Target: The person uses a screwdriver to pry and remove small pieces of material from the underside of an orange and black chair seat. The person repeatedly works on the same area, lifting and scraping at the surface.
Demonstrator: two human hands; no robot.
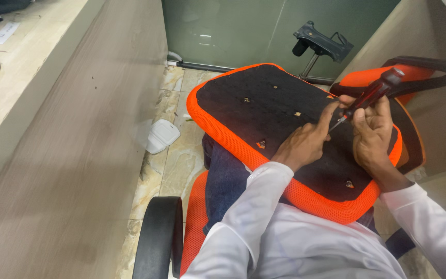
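View from above, person seated w/ an upturned chair seat [264, 103] resting across their lap: black fabric underside facing up, orange mesh edge all round. It lies flat on the knees, prob. so the underside is steady and easy to reach.

Right hand [371, 135] is wrapped closed round a screwdriver [368, 96] w/ a dark red and black handle; shaft slants down and left, tip at the black underside near the seat's right half. Left hand [304, 144] lies on the underside just beside the tip, fingers curled, forefinger stretched toward it, seemingly steadying the tip; can't tell if it pinches a screw. Both hands sit on the seat, close together.

Small screw holes [260, 144] dot the black surface. A second orange piece w/ black armrest [424, 67] sits behind right. Black metal bracket [322, 43] and white plastic lid [162, 135] on tiled floor; black wheel [158, 237] near lower left.
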